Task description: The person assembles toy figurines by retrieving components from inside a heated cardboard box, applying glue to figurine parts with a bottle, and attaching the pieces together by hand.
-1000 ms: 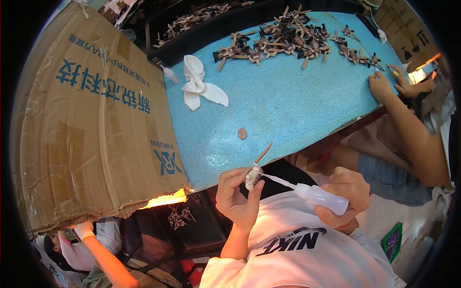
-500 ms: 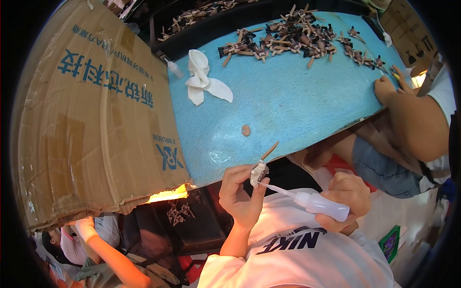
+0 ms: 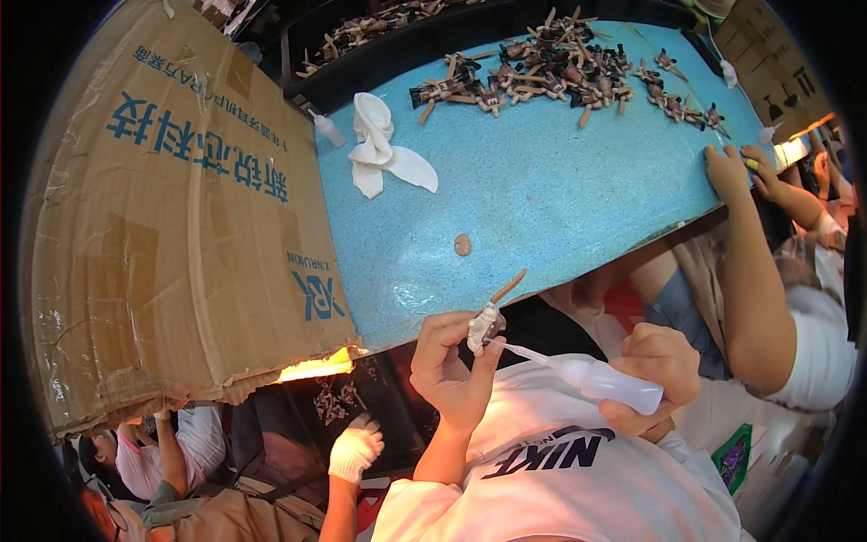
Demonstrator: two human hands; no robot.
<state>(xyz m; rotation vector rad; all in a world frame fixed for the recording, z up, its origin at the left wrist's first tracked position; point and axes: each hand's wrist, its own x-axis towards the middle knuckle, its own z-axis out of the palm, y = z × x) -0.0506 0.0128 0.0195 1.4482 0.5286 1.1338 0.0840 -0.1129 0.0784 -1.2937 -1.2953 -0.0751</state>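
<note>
Between its thumb and fingers, my left hand (image 3: 453,370) holds a small cream-and-brown figurine (image 3: 484,329) with a tan stick (image 3: 509,286) poking up from it. My right hand (image 3: 662,372) is wrapped round a translucent white squeeze bottle (image 3: 610,385). The bottle's thin nozzle points left, and its tip is at the figurine's lower side; whether it touches is too small to tell. Just beyond my left hand, a small round pinkish-brown piece (image 3: 462,245) lies on the blue tabletop (image 3: 542,190).
Many figurines (image 3: 560,72) with sticks are piled at the table's far side, before a black tray (image 3: 406,41). A white cloth (image 3: 375,149) and another small bottle (image 3: 328,130) lie left. A cardboard box wall (image 3: 181,226) stands left; a co-worker's arm (image 3: 754,271) rests right.
My hands stay nearly in place, the bottle shifting slightly right. At the lower left, another person's gloved hand has come in over a dark tray. The co-worker at right has leaned back.
</note>
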